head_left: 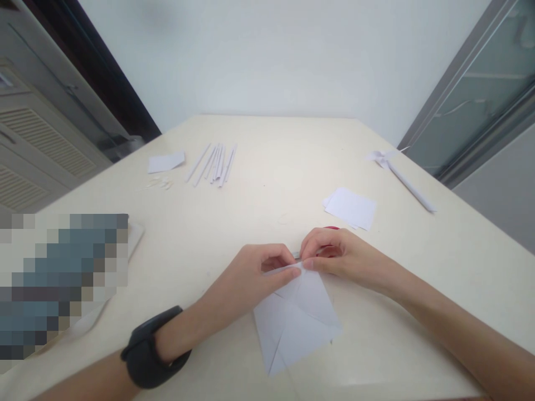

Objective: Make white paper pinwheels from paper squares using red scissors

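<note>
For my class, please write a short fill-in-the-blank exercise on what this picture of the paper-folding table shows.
1. Both hands pinch the top edge of a folded sheet of ____ paper.
2. The left hand has a black ____ on its wrist.
3. The bundle of rolled paper sticks lies on the far ____ side of the table.
4. The finished paper ____ lies far right, beyond the right hand.

Missing words: white; watch; left; pinwheel

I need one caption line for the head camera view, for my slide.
Both hands, left hand and right hand, pinch the top corner of a white paper square.
</note>
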### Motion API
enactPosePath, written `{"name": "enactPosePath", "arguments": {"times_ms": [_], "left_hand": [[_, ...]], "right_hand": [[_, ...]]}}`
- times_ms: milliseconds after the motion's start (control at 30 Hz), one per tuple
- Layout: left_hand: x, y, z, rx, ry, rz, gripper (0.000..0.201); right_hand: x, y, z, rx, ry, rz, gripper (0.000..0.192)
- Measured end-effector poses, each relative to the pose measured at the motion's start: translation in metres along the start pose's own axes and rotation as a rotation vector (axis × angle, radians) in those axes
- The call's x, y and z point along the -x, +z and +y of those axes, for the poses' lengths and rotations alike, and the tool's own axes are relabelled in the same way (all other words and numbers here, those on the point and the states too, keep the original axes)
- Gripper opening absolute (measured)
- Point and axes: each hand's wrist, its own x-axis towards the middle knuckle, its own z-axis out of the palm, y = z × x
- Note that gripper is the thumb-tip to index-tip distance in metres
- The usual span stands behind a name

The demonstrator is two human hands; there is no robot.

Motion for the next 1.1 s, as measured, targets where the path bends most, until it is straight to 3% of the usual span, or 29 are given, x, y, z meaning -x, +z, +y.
{"name": "enactPosePath", "arguments": {"times_ms": [533,1100], "left_hand": [[0.0,0.003,-0.007,0.02,0.034,0.007,0.016],[-0.002,0.003,-0.012,0.069,0.038,0.001,0.015]], "right_hand": [[0.003,0.003,-0.004,-0.001,0.0,0.013,0.012],[0.009,0.014,-0.01,0.246,-0.126,0.167,0.013]]}}
